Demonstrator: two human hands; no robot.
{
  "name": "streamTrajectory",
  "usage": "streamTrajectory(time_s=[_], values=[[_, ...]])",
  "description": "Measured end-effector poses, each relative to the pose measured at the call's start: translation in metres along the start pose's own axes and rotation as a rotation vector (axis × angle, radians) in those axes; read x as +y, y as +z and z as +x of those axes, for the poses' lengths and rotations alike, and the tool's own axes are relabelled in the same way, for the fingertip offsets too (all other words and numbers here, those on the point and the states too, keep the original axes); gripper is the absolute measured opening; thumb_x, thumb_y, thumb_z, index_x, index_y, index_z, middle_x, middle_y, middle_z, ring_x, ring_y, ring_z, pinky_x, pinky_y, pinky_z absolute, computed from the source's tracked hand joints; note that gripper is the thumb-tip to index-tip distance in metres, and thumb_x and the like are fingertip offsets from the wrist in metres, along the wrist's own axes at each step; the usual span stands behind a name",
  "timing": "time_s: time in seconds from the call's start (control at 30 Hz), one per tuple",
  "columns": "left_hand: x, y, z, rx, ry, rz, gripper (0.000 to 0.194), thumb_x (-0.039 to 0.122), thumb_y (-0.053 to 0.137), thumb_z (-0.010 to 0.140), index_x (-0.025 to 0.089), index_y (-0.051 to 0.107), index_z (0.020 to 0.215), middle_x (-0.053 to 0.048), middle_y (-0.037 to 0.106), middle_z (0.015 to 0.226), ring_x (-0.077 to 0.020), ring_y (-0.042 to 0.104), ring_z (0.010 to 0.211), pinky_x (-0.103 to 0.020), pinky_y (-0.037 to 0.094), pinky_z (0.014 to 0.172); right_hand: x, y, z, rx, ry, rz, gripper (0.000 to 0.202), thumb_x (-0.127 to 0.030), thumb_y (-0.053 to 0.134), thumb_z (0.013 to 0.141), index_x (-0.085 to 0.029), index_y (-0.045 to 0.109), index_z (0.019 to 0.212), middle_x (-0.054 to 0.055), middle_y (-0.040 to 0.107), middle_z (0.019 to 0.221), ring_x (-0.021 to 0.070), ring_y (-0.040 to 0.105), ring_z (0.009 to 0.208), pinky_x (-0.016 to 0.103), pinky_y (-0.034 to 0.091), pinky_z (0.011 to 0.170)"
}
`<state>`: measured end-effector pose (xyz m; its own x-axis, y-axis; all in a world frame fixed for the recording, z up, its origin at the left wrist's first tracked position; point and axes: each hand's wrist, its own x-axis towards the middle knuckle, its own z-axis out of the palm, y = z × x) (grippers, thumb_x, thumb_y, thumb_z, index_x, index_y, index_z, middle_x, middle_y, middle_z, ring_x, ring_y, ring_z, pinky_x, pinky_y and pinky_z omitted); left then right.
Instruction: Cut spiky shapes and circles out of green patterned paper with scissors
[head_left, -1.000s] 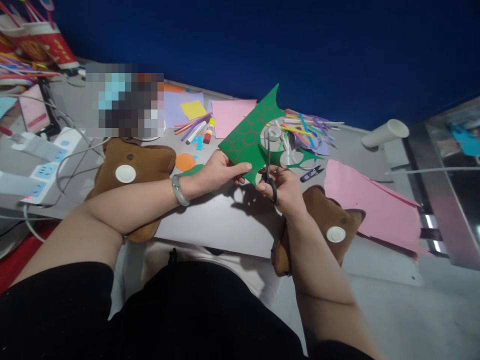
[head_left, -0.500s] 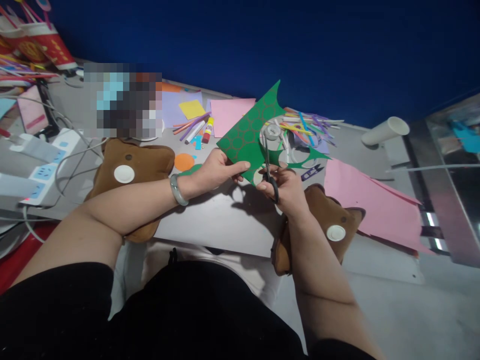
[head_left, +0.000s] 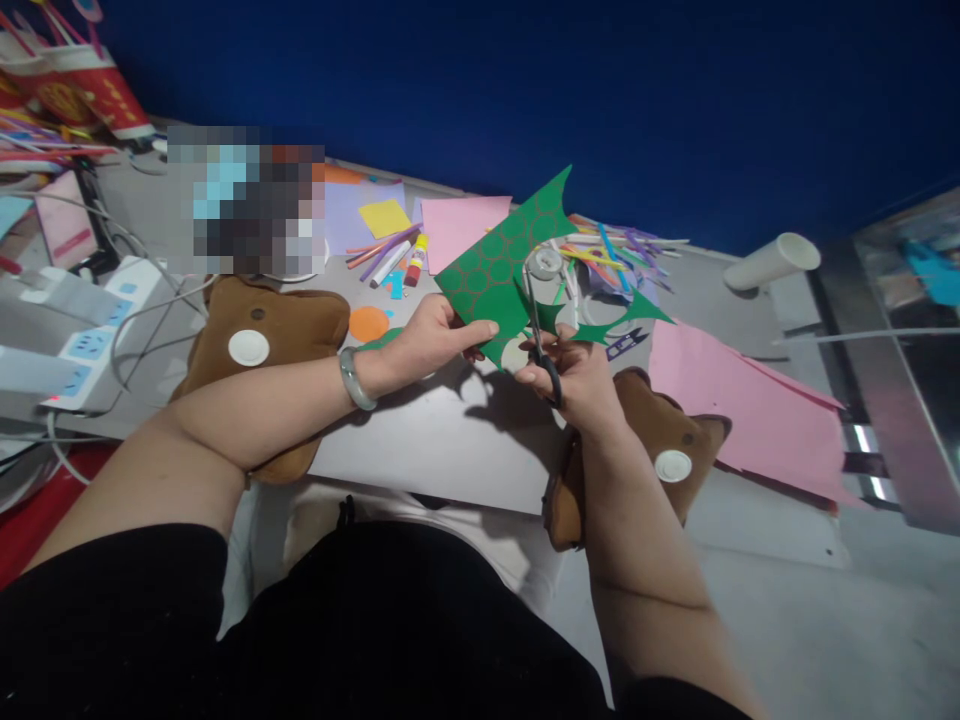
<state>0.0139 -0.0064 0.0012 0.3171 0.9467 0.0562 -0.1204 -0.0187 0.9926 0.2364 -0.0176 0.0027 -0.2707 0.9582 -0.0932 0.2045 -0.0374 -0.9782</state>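
Note:
A green paper sheet [head_left: 487,270] with many drawn circles and curved cut-out edges is raised above the table. My left hand [head_left: 439,340] pinches its lower left part, thumb on top. Black-handled scissors [head_left: 553,382] are in my right hand [head_left: 581,385], their blades pointing away from me at the paper's cut edge. A spiky green strip [head_left: 630,318] extends from the paper to the right, above my right hand. A roll of tape [head_left: 545,262] shows behind the blades. Green paper [head_left: 384,340] and an orange paper circle [head_left: 369,323] lie left of my left hand.
Brown cushions [head_left: 300,325] [head_left: 664,430] lie beneath my forearms. Pink paper [head_left: 757,420] is at right, near a white cup [head_left: 780,262]. Colored sticks [head_left: 637,250], a glue stick [head_left: 416,262] and pink paper [head_left: 457,220] lie at the back. A power strip [head_left: 97,335] stands left.
The green paper has turned slightly and its upper tip and right strip have shifted right. My right hand has moved slightly right with the scissors. My left hand has barely moved.

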Motion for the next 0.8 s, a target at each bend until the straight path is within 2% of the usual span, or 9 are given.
streamTrajectory(time_s=[0.1,0.27,0.5,0.63,0.8], values=[[-0.003,0.0,0.002,0.0,0.008,-0.036,0.05,0.056,0.088,0.079,0.015,0.062,0.064,-0.001,0.066,0.059,-0.0095,0.061,0.053,-0.021,0.051,0.051,0.0,0.0,-0.001,0.021,0.0,0.023,0.073,-0.065,0.104,0.046,-0.023,0.059,0.085,-0.002,0.06,0.073,0.0113,0.047,0.054,0.029,0.036,0.05],[-0.008,0.0,0.004,0.022,0.003,-0.104,0.044,0.053,0.089,0.078,0.015,0.066,0.075,0.001,0.069,0.062,-0.0092,0.062,0.053,-0.021,0.052,0.051,-0.005,0.002,-0.002,0.016,-0.008,0.023,0.07,-0.064,0.104,0.048,-0.024,0.057,0.08,-0.006,0.051,0.064,0.0106,0.044,0.054,0.027,0.035,0.049],[-0.008,-0.002,0.004,-0.019,0.011,-0.06,0.046,0.055,0.087,0.083,0.015,0.065,0.073,-0.001,0.068,0.061,-0.0106,0.064,0.053,-0.022,0.053,0.052,-0.014,0.004,-0.002,0.005,0.041,-0.066,0.07,-0.069,0.101,0.047,-0.023,0.059,0.079,-0.004,0.053,0.059,0.012,0.045,0.052,0.029,0.037,0.05],[-0.007,-0.003,0.003,-0.046,0.003,-0.011,0.049,0.058,0.086,0.083,0.015,0.066,0.071,-0.003,0.068,0.061,-0.0117,0.065,0.054,-0.022,0.054,0.052,-0.014,0.002,-0.001,0.011,0.024,-0.156,0.07,-0.074,0.097,0.049,-0.024,0.057,0.076,-0.002,0.056,0.06,0.0155,0.052,0.056,0.03,0.039,0.053],[-0.004,0.0,0.002,-0.05,-0.007,-0.025,0.052,0.061,0.089,0.078,0.016,0.065,0.068,0.0,0.066,0.059,-0.0102,0.063,0.052,-0.021,0.053,0.052,-0.009,0.0,0.0,0.045,0.016,-0.204,0.069,-0.075,0.096,0.049,-0.024,0.055,0.072,-0.001,0.059,0.063,0.0184,0.059,0.062,0.033,0.047,0.061]])
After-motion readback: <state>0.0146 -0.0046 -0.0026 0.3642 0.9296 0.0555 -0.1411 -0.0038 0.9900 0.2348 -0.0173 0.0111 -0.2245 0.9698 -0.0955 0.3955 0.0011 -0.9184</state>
